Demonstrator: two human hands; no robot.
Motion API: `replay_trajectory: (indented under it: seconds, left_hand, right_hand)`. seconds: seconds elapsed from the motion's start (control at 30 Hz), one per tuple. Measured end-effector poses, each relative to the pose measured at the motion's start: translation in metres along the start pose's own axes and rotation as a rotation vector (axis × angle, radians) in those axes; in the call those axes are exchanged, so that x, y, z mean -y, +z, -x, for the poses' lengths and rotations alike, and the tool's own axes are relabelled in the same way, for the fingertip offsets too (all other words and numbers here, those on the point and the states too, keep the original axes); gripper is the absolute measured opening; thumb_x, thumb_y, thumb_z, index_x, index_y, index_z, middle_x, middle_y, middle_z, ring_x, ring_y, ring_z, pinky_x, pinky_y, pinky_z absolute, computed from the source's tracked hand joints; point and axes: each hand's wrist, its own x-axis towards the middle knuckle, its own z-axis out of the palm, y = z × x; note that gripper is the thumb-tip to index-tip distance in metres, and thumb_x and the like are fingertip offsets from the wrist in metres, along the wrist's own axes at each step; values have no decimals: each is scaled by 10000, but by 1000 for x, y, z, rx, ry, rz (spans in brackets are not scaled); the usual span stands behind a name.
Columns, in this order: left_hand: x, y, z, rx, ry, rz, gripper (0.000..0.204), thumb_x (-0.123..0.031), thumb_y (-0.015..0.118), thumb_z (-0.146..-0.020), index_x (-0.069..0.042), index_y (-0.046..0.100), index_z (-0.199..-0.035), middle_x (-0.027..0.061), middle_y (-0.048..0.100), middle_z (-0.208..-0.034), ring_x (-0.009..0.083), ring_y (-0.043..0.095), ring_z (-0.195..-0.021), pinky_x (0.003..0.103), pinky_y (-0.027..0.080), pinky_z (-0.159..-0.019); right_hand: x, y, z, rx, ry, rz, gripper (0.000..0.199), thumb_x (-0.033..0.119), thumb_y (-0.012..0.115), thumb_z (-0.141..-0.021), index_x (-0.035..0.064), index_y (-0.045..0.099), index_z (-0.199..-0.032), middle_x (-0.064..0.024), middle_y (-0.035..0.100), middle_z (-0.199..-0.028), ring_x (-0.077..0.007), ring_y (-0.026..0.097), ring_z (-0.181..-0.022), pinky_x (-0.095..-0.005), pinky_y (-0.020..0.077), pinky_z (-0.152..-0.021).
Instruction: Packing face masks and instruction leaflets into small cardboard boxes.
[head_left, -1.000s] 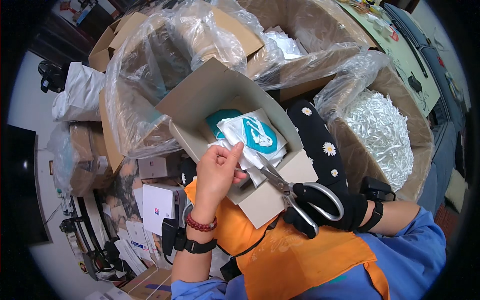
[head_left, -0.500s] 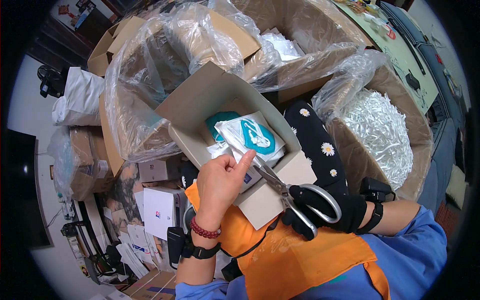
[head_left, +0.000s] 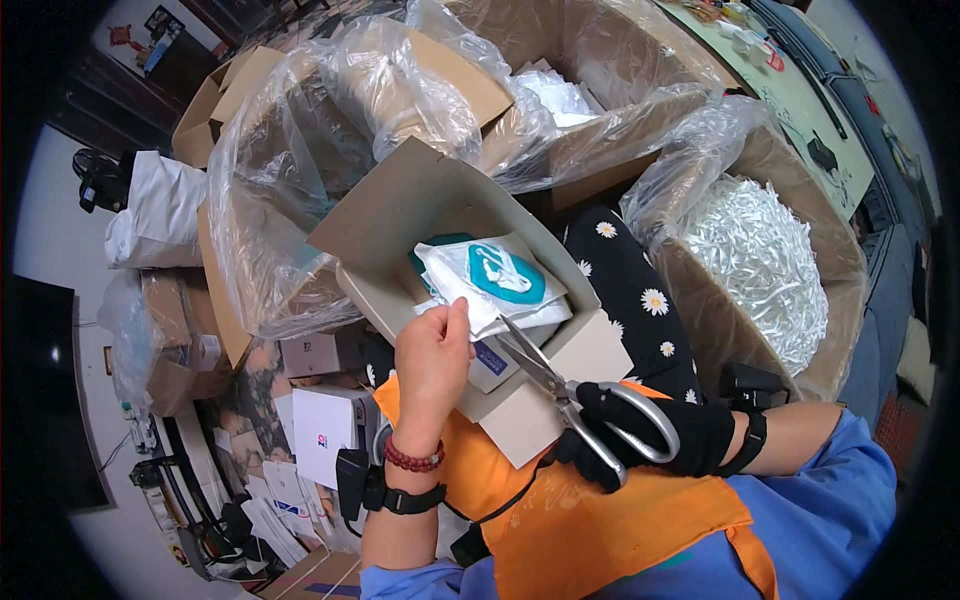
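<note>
My left hand (head_left: 432,365) is closed, thumb against fingers, pinching the near edge of a white packet (head_left: 453,292) with a teal oval and a white figure on it. This packet lies at the top of several similar pieces inside an open grey-brown cardboard box (head_left: 392,215) on my lap. My right hand (head_left: 700,430), in a black glove, grips metal scissors (head_left: 545,375) by their loop handles. The scissors' blades are slightly apart, pointing at the packet's near edge beside my left thumb. A box flap (head_left: 520,425) folds out beneath the scissors.
Large plastic-lined cartons (head_left: 290,200) stand ahead; the right one holds white shredded strips (head_left: 760,270). A pale green table (head_left: 800,120) and blue sofa (head_left: 880,300) lie at the right. White boxes (head_left: 325,435) stand at my left.
My left hand has drawn back slightly to the left, its thumb now curled down on the packet. The packet has shifted slightly left, and the scissors have moved a little nearer to me.
</note>
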Motion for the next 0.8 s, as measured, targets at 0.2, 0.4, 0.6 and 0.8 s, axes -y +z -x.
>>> replay_trajectory:
  seconds: [0.2,0.4,0.6,0.8]
  left_hand:
    - [-11,-10,-10,75,-95,227,374,-307,537,-992,-61,608,-720,-13,545,-570,47,470,-484,202,363,-464]
    - [-5,-14,-12,123,-93,348,365,-300,523,-997,-70,589,-721,-24,526,-566,48,439,-465,200,341,-452]
    - [-9,-28,-21,132,-181,524,353,-332,567,-969,-61,609,-747,-35,524,-568,35,423,-451,196,302,-433]
    - [-21,-29,-37,236,-206,463,345,-315,559,-955,-42,635,-758,-36,533,-559,40,421,-439,197,297,-422]
  right_hand:
    - [22,16,-9,-121,116,-147,602,453,382,-1038,-91,610,-1157,-146,681,-921,-211,644,-745,-319,514,-732]
    - [23,11,-20,-59,124,-102,617,490,403,-1020,-69,599,-1195,-173,687,-1042,-230,675,-880,-325,531,-785]
    - [30,18,-23,-71,170,-104,641,515,401,-1011,-67,606,-1182,-180,690,-1035,-247,677,-872,-337,535,-772]
    - [47,37,-28,-203,161,74,819,658,347,-961,-91,619,-1150,-166,686,-907,-252,637,-736,-316,505,-731]
